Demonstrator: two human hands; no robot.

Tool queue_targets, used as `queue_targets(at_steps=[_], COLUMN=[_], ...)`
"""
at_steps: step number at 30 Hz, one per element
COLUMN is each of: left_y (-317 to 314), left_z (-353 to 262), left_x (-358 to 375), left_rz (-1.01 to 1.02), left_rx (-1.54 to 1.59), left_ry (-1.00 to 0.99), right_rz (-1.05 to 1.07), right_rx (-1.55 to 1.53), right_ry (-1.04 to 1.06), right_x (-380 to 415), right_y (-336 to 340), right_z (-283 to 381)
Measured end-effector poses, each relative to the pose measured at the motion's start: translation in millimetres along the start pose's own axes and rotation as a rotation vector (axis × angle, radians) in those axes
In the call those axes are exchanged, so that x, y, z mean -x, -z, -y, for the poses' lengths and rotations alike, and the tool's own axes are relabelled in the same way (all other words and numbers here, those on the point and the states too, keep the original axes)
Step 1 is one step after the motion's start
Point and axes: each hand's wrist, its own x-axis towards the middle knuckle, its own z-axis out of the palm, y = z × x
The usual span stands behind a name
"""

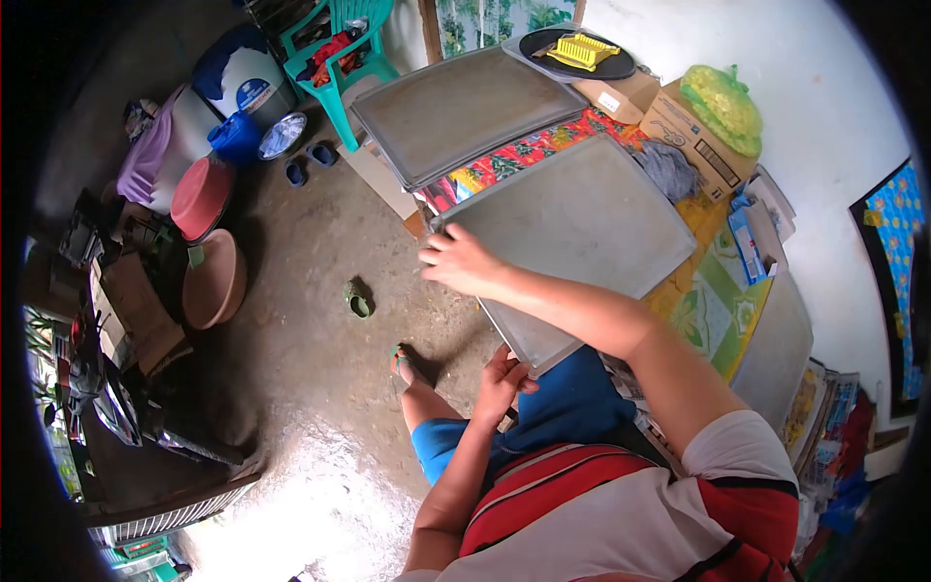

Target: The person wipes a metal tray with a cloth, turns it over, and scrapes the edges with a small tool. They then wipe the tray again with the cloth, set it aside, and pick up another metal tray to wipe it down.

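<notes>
The large grey metal tray (pixel 582 218) lies on the worktop (pixel 713 296) in front of the person, its long axis running from its near corner at the person's lap up and away toward the wall. The right hand (pixel 464 260) rests on its far-left edge with the fingers curled over the rim, while the left hand (pixel 502 378) grips the near corner from below, so both hands hold this tray, one at each end of its left side. A second tray (pixel 465 109) lies further away and holds nothing; beyond it a round black tray (pixel 621 66) carries a yellow basket (pixel 580 50), and a cardboard box (pixel 693 136) has a yellow-green bag (pixel 722 102) on top.
</notes>
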Motion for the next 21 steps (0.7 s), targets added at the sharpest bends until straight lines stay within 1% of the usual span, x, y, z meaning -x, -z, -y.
queue_targets(at_steps=[2, 5, 6, 9, 11, 13, 15, 16, 18, 19, 20, 21], left_y=[-1.0, -2.2, -1.2, -0.2, 0.2, -1.1, -0.8, 1.0, -0.7, -1.3, -1.0, -0.2], left_z=[-3.5, -2.9, -3.2, -4.4, -3.9, -3.6, -6.2, -4.6, -6.6, -7.7, -7.3, -6.2], left_x=[1.7, 0.0, -0.6, -1.4, -1.8, -0.1, 0.2, -0.9, 0.2, 0.9, 1.1, 1.4], left_rz=[-0.013, -0.015, -0.012, -0.015, -0.012, -0.013, -0.017, -0.014, -0.023, -0.029, -0.028, -0.027], left_rx=[0.024, 0.058, 0.062, 0.031, 0.052, 0.056, 0.036, 0.024, 0.029, 0.031, 0.049, 0.050], left_ry=[-0.012, -0.005, 0.003, 0.013, 0.004, 0.006, 0.010, 0.028, 0.033, 0.034, 0.038, 0.035], right_rz=[0.156, 0.025, -0.081, -0.089, -0.061, -0.151, -0.437, -0.507, -0.528, -0.474, -0.430, -0.453], right_rx=[0.054, -0.044, -0.097, -0.205, -0.278, -0.285, -0.210, -0.332, -0.369, -0.279, -0.242, -0.290], right_ry=[-0.007, -0.068, -0.115, -0.492, -0.937, -1.300, -1.332, -1.434, -1.627, -1.719, -1.730, -1.760], right_x=[18.1, 33.5, 38.9, 68.7, 88.2, 113.5, 173.1, 202.0, 233.1, 236.7, 240.3, 239.6], right_y=[-1.4, 26.3, 34.3, 37.8, 45.6, 46.2, 5.2, -11.9, -14.1, -7.2, -1.5, 1.7], right_z=[-13.8, -26.5, -33.3, -66.0, -96.6, -141.3, -214.7, -250.2, -293.6, -302.8, -311.0, -319.0])
